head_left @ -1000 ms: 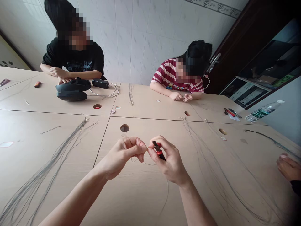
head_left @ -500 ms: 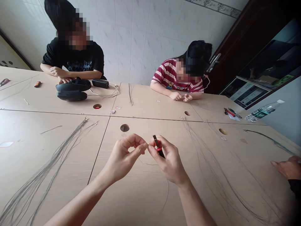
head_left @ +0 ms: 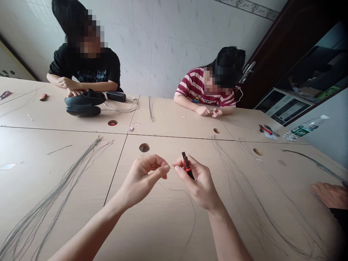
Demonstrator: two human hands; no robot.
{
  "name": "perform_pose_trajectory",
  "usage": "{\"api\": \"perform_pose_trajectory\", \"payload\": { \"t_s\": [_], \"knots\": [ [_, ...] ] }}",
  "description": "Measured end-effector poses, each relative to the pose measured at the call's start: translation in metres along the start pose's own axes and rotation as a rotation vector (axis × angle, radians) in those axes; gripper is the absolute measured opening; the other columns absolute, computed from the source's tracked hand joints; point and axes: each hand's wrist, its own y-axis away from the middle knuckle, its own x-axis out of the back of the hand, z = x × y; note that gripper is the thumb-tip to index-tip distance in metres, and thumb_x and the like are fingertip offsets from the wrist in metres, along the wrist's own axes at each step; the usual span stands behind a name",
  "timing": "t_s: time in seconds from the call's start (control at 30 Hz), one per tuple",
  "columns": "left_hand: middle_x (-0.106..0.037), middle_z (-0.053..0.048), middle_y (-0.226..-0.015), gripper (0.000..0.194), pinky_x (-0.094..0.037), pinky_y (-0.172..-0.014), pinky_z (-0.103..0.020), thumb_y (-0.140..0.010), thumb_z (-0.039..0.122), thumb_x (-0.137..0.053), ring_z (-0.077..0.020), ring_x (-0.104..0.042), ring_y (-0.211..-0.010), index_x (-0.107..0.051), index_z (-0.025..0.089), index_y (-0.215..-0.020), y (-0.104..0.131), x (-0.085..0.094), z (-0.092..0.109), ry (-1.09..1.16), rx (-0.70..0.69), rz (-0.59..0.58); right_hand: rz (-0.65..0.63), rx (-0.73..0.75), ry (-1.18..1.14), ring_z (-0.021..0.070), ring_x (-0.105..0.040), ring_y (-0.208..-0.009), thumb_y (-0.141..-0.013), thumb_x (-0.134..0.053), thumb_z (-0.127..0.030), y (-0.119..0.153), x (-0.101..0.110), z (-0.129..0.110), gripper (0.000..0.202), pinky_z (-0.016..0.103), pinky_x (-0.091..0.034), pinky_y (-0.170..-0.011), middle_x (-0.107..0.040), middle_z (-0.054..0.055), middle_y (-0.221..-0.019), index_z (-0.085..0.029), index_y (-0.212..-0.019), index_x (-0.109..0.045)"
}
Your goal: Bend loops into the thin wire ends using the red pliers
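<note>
My left hand (head_left: 145, 179) is closed in a pinch at the middle of the table. Its thumb and forefinger grip a tiny gold-coloured fitting (head_left: 171, 166). My right hand (head_left: 201, 183) is wrapped round small pliers (head_left: 186, 163) with red and black handles, their dark jaws pointing up and away. The right thumb and fingertip come close to the fitting; whether they touch it is too small to tell. A thin grey cord (head_left: 194, 210) curves across the tabletop below both hands; its upper end passes out of sight near my left hand.
Bundled grey cords (head_left: 65, 179) with gold ends lie left, and looser cords (head_left: 252, 195) right. Two people sit opposite. Another person's hand (head_left: 330, 195) rests at the right edge. A water bottle (head_left: 306, 128), a black headset (head_left: 84, 103) and round table holes (head_left: 144, 147) are around.
My right hand and the pliers have shifted slightly right, widening the gap to my left fingertips. More of the cord shows below. The hand at the right edge has moved slightly.
</note>
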Motion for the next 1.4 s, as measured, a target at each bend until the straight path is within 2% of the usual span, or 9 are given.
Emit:
{"api": "perform_pose_trajectory", "payload": {
  "t_s": [0.1, 0.3, 0.43, 0.83, 1.07, 1.27, 1.33, 1.4],
  "knots": [
    [-0.065, 0.000, -0.072, 0.020, -0.042, -0.063, -0.027, -0.089, 0.035, -0.060, -0.0131, -0.057, -0.068, -0.064, 0.018, -0.078, -0.0001, -0.0007, -0.0010, -0.001, -0.003, -0.030, -0.004, 0.021, 0.007, 0.0114, -0.046, -0.070, -0.093, -0.058, -0.029, -0.0002, -0.0005, -0.0008, 0.013, 0.025, -0.039, -0.069, -0.054, -0.002, -0.078, -0.021, -0.083, -0.058],
    [-0.065, -0.001, -0.076, 0.018, -0.047, -0.068, -0.027, -0.089, 0.033, -0.060, -0.0140, -0.061, -0.072, -0.065, 0.018, -0.081, -0.0001, -0.0014, -0.0036, 0.037, -0.020, -0.062, -0.027, 0.018, 0.036, 0.0113, -0.040, -0.066, -0.094, -0.055, -0.029, 0.0007, -0.0013, -0.0014, 0.020, 0.025, -0.036, -0.065, -0.044, -0.004, -0.071, -0.021, -0.077, -0.051],
    [-0.068, -0.002, -0.082, 0.014, -0.049, -0.072, -0.028, -0.087, 0.031, -0.064, -0.0151, -0.062, -0.078, -0.067, 0.018, -0.086, -0.0007, -0.0019, -0.0032, 0.034, -0.036, -0.075, -0.022, 0.017, 0.016, 0.0114, -0.041, -0.066, -0.095, -0.054, -0.030, 0.0012, 0.0009, -0.0024, 0.019, 0.025, -0.036, -0.065, -0.046, -0.003, -0.072, -0.021, -0.078, -0.052],
    [-0.068, 0.000, -0.085, 0.007, -0.048, -0.081, -0.027, -0.089, 0.027, -0.064, -0.0141, -0.061, -0.083, -0.067, 0.021, -0.087, 0.0052, -0.0049, -0.0039, -0.104, -0.204, 0.017, -0.038, -0.022, -0.036, 0.0126, -0.038, -0.065, -0.095, -0.054, -0.034, 0.0019, 0.0021, -0.0022, 0.021, 0.027, -0.035, -0.063, -0.044, -0.002, -0.072, -0.021, -0.078, -0.051],
    [-0.068, 0.002, -0.078, 0.013, -0.045, -0.062, -0.023, -0.093, 0.026, -0.057, -0.0121, -0.059, -0.070, -0.064, 0.022, -0.083, 0.0039, -0.0049, -0.0035, -0.288, -0.281, 0.032, -0.074, -0.054, -0.073, 0.0121, -0.036, -0.063, -0.095, -0.054, -0.038, 0.0012, 0.0024, -0.0039, 0.024, 0.027, -0.033, -0.059, -0.043, -0.002, -0.071, -0.021, -0.078, -0.053],
    [-0.064, 0.001, -0.075, 0.013, -0.043, -0.061, -0.023, -0.094, 0.019, -0.054, -0.0113, -0.054, -0.064, -0.059, 0.020, -0.083, 0.0030, -0.0060, -0.0044, -0.384, -0.490, 0.066, -0.082, -0.062, -0.100, 0.0126, -0.038, -0.064, -0.095, -0.054, -0.038, 0.0008, 0.0027, -0.0034, 0.026, 0.027, -0.034, -0.062, -0.042, -0.002, -0.070, -0.020, -0.076, -0.052],
    [-0.063, 0.000, -0.074, 0.014, -0.042, -0.058, -0.023, -0.094, 0.020, -0.052, -0.0123, -0.054, -0.064, -0.059, 0.020, -0.082, 0.0035, -0.0068, -0.0040, -0.394, -0.495, 0.082, -0.068, -0.052, -0.090, 0.0124, -0.037, -0.063, -0.095, -0.054, -0.038, 0.0016, 0.0011, -0.0033, 0.026, 0.027, -0.034, -0.060, -0.041, -0.003, -0.069, -0.021, -0.076, -0.051],
    [-0.064, -0.001, -0.074, 0.014, -0.040, -0.053, -0.023, -0.095, 0.022, -0.052, -0.0125, -0.054, -0.064, -0.059, 0.020, -0.082, 0.0044, -0.0071, -0.0030, -0.374, -0.442, 0.076, -0.046, -0.012, -0.075, 0.0124, -0.038, -0.063, -0.095, -0.054, -0.037, 0.0024, -0.0011, -0.0034, 0.024, 0.027, -0.035, -0.061, -0.043, -0.002, -0.070, -0.021, -0.077, -0.051]
  ]
}}
